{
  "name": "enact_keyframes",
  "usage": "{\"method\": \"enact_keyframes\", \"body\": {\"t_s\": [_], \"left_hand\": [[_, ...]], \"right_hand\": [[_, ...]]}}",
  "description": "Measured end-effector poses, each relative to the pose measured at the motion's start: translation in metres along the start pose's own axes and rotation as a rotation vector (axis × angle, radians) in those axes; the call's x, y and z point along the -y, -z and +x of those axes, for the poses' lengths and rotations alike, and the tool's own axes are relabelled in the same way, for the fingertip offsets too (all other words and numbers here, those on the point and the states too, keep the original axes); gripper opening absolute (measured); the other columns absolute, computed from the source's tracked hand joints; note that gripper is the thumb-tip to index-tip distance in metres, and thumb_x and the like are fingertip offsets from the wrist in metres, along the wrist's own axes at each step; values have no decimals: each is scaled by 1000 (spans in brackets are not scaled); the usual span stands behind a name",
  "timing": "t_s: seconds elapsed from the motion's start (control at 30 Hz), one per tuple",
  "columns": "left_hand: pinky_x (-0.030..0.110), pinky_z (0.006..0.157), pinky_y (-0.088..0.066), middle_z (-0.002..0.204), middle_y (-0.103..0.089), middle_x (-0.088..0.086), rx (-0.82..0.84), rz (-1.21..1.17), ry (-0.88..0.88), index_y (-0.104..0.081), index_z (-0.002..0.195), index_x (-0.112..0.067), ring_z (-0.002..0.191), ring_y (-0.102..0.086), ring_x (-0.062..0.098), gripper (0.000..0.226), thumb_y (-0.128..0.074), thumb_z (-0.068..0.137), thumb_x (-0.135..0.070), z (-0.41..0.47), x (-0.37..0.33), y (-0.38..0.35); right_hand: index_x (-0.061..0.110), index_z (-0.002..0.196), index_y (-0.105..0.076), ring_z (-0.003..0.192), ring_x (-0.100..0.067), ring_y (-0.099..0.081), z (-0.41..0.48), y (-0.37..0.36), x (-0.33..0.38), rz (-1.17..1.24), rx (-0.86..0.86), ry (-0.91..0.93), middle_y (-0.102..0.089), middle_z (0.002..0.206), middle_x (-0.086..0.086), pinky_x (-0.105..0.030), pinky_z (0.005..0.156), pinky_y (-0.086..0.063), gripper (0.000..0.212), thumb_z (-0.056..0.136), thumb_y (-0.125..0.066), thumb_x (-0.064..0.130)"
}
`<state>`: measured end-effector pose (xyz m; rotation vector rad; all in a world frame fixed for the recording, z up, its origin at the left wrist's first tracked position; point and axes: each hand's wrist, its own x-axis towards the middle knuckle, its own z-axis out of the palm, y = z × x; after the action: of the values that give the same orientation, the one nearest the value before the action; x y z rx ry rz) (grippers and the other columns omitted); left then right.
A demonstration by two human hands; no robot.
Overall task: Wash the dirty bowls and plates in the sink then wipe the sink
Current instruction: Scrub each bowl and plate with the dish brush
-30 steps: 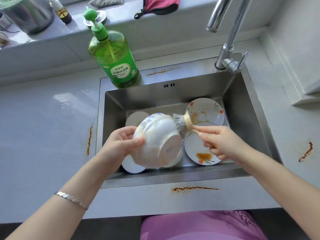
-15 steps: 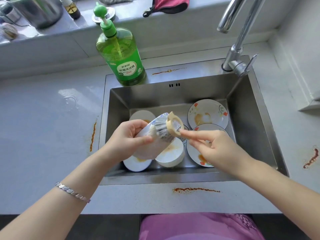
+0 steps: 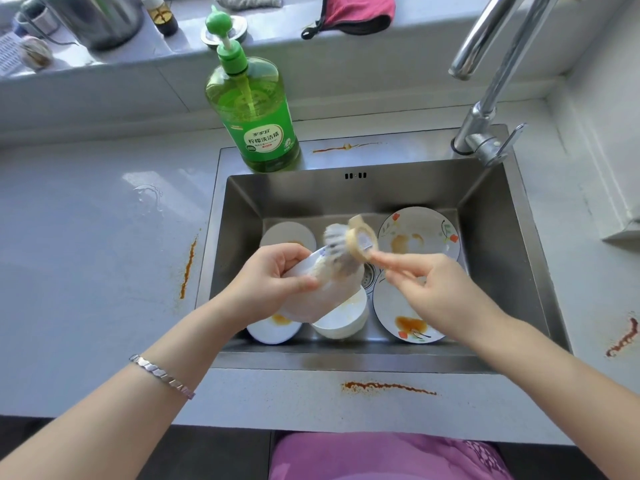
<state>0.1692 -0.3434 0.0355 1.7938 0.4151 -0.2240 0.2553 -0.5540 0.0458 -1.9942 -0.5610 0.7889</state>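
Item: white glazed ceramic bowl with a blue pattern near its rim [image 3: 322,289], held tilted in the air over the basin of the stainless steel sink [image 3: 502,237]. Grip: left hand [image 3: 273,282], fingers curled over the rim from the far side, thumb laid across the near wall, closed firmly on the bowl. Handling, as judged: rigid, fairly heavy for one hand, brittle against steel or other crockery, and probably slick with water and soap. It is best taken as here, with the rim pinched between thumb and fingers, or with a palm under the foot. Tool: round wooden-headed dish brush with pale bristles [image 3: 360,242]. The bristles are at the bowl's upper edge just beyond the grip, and blur hides whether they bear on the inside or the outside. Right hand [image 3: 426,289] pinches the brush just behind its head between thumb and forefinger. Beneath the grip: plain white bowl [image 3: 343,320] and small white plate with an orange smear [image 3: 273,329]. Beyond the grip: second small white plate [image 3: 287,233]. To the thumb side, past the drain strainer [image 3: 369,273]: far flower-painted white plate [image 3: 419,233] and near flower-painted white plate [image 3: 398,317], both sauce-stained. Further out: green pump bottle of dish liquid [image 3: 256,112] on the sink's back ledge, and chrome tap [image 3: 485,98] with no water seen running.
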Motion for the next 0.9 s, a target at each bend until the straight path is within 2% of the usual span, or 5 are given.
{"method": "enact_keyframes", "body": {"t_s": [0.4,0.5,0.6,0.77,0.9], "left_hand": [[36,71,-54,80,-72,-2,-23,-57,-32,-67,86,-17,78,-66,16,35,-71,57,-37,8,-9,4],[26,65,-55,78,-72,-1,-14,-142,-60,-67,86,-13,74,-67,14,35,-74,56,-30,9,-12,8],[23,57,-53,77,-72,1,-103,-381,-39,-68,87,-11,69,-67,14,27,-74,61,-15,7,-13,9],[35,68,-54,91,-68,5,-424,-835,174,-64,97,-10,80,-64,19,18,-61,80,-16,13,-6,-9],[29,62,-57,95,-67,6,-624,-915,283,-62,105,-7,79,-67,15,16,-52,93,-10,20,-6,-21]], "right_hand": [[46,107,-60,95,5,-61,1,7,2,37,-41,69,-67,99,22,-15,88,-46,38,91,-56,13],[33,116,-61,44,0,-42,22,20,-18,138,-131,-96,-52,65,7,-11,47,-37,34,93,-51,9],[30,123,-56,36,-3,-18,24,19,-30,324,-136,-283,-31,56,-1,-13,34,-18,35,96,-47,11],[22,127,-54,30,-1,-30,10,-9,-28,388,-207,-303,-37,51,8,-8,34,-25,35,95,-46,8],[29,124,-57,61,13,-53,-6,-36,-24,222,-125,-201,-57,59,30,-7,63,-37,36,96,-46,11]]}}
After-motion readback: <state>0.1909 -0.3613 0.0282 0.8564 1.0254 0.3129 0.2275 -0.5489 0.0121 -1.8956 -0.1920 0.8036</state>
